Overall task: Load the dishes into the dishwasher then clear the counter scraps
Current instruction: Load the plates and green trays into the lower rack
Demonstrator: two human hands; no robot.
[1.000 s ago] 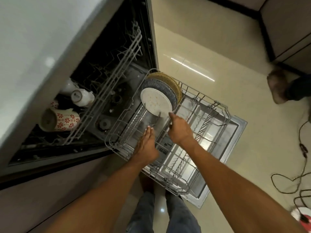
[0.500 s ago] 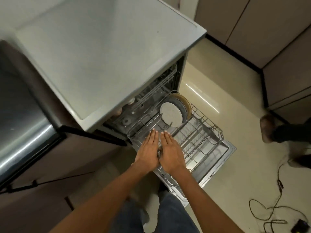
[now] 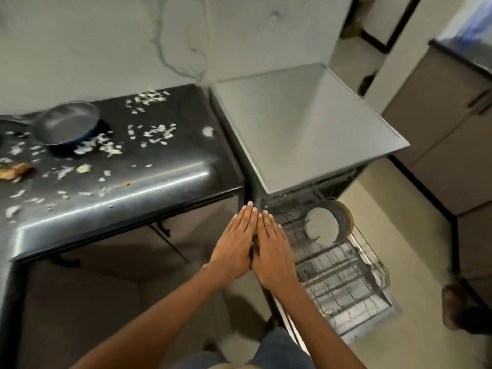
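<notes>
Counter [image 3: 149, 187]: dark, glossy slab with a rounded front edge that catches a streak of light; fills the left of the view, butted against the dishwasher's side.
Dishwasher [image 3: 300, 129]: boxy, flat matte grey top, door dropped open toward the floor on the right.
Rack [image 3: 343, 278]: grey wire grid with upright tines, pulled out over the open door; mostly bare wire.
Pan [image 3: 66, 123]: round, dull grey metal, far left on the counter, handle running off the left edge.
Plates [image 3: 323, 226]: three round discs on edge at the rack's back end, a pale one in front, a dark one behind it, a tan rim last.
Scraps [image 3: 111, 147]: pale, flaky bits scattered across the counter, thickest around the pan; one brown lump at the far left edge.
Left hand [image 3: 235, 245]: flat, fingers straight and together, holding nothing, side by side with the right, touching at the thumbs.
Right hand [image 3: 271, 247]: same pose, over the rack's near-left corner.
Relation: plates just right of the fingertips; scraps well left of both hands.
</notes>
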